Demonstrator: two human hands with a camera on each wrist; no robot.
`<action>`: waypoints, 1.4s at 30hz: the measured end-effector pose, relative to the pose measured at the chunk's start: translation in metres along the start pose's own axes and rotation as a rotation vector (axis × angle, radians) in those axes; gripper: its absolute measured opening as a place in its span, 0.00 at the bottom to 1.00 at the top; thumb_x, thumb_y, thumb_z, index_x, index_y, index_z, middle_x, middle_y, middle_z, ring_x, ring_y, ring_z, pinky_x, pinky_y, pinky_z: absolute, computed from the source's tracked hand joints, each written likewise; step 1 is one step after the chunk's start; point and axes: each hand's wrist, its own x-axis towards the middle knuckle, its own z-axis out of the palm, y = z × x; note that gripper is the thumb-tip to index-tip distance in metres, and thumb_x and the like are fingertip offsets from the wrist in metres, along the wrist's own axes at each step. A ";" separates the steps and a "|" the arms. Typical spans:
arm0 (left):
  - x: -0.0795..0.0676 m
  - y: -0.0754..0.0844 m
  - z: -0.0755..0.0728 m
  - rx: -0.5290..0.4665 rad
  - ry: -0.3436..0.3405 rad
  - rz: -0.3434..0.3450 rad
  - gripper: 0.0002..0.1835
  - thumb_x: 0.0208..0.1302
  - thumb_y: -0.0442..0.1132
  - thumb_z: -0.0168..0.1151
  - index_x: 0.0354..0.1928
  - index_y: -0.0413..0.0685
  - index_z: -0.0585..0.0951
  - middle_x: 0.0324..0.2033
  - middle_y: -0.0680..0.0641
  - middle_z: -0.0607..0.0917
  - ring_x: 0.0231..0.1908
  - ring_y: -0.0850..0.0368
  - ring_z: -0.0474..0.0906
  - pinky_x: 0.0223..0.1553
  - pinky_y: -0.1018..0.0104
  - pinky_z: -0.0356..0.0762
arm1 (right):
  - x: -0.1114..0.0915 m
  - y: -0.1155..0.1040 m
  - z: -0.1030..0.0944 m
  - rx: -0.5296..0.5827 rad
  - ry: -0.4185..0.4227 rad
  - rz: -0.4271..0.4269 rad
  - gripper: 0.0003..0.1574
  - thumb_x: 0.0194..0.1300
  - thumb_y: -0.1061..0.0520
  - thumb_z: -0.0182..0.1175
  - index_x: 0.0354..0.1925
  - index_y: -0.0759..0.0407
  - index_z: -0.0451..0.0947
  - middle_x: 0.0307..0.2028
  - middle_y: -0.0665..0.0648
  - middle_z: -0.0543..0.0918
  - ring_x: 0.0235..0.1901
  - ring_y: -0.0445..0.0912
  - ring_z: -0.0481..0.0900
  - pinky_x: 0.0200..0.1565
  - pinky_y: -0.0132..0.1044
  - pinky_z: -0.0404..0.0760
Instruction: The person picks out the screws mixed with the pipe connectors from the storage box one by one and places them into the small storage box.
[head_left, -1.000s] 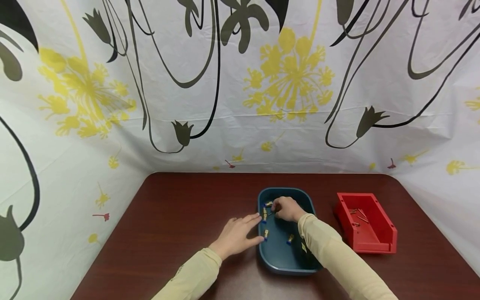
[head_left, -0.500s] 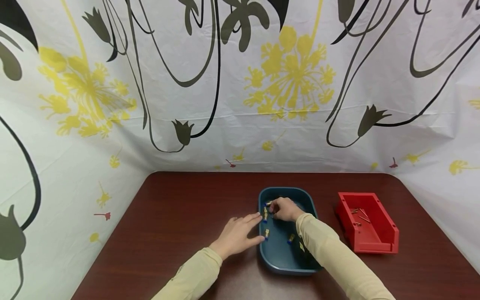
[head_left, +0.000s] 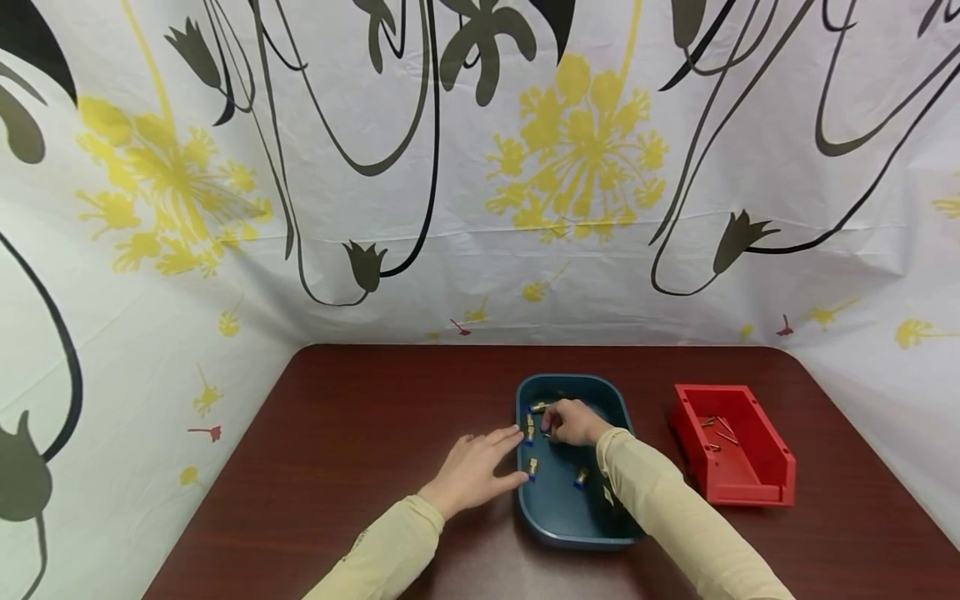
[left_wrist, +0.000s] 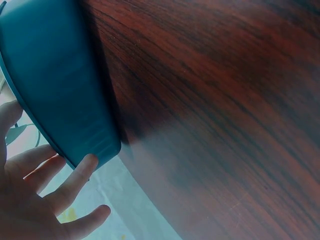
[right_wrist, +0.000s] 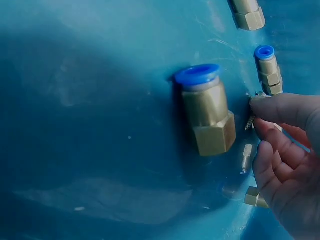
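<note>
A blue tray (head_left: 573, 525) holds several brass push-in fittings with blue collars. One fitting (right_wrist: 209, 115) looms large in the right wrist view; another fitting (head_left: 581, 477) lies mid-tray in the head view. Inside the tray's far part, my right hand (head_left: 576, 422) pinches a small screw (right_wrist: 249, 123) between thumb and index finger; its threaded tip pokes out, the remainder hidden by the fingers. Close beside these fingers lie a fitting (right_wrist: 266, 65) and a tiny metal piece (right_wrist: 246, 157). With fingers spread, my left hand (head_left: 476, 473) touches the tray's left rim.
To the right of the tray stands a red bin (head_left: 738, 493) with several small screws (head_left: 725, 433) inside. Both sit on a dark wooden table (head_left: 390, 400). Behind it hangs a white cloth (head_left: 465, 200) with a flower print.
My right hand has shifted only slightly within the tray, left and then back right. The screw tip that showed earlier is less visible in the head view. My left hand stays put.
</note>
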 end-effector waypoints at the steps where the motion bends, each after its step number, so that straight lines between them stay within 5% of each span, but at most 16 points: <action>1: 0.000 0.000 0.000 0.001 -0.001 0.000 0.32 0.58 0.59 0.52 0.61 0.52 0.67 0.59 0.54 0.66 0.53 0.56 0.68 0.49 0.47 0.62 | 0.000 0.000 0.000 0.004 -0.004 -0.001 0.08 0.48 0.69 0.60 0.26 0.58 0.76 0.20 0.49 0.73 0.20 0.42 0.70 0.25 0.35 0.70; 12: -0.001 0.000 -0.002 -0.002 -0.002 0.003 0.31 0.58 0.58 0.52 0.61 0.52 0.67 0.59 0.54 0.66 0.53 0.56 0.67 0.49 0.48 0.62 | -0.003 0.005 -0.001 0.022 -0.030 -0.098 0.08 0.49 0.71 0.57 0.28 0.60 0.75 0.21 0.50 0.73 0.20 0.42 0.69 0.24 0.35 0.70; 29: -0.001 0.001 -0.002 -0.005 0.006 0.011 0.32 0.58 0.58 0.52 0.61 0.51 0.67 0.59 0.54 0.66 0.53 0.55 0.68 0.49 0.47 0.62 | -0.001 0.001 0.000 -0.033 0.004 -0.058 0.08 0.47 0.68 0.61 0.27 0.57 0.75 0.20 0.49 0.72 0.19 0.42 0.69 0.23 0.35 0.70; 42: -0.002 0.000 -0.001 -0.015 0.008 0.008 0.31 0.58 0.58 0.52 0.61 0.51 0.67 0.59 0.54 0.66 0.54 0.56 0.67 0.50 0.47 0.61 | -0.002 0.008 -0.007 -0.002 -0.002 -0.132 0.06 0.49 0.66 0.59 0.29 0.58 0.76 0.21 0.48 0.74 0.19 0.41 0.71 0.24 0.34 0.71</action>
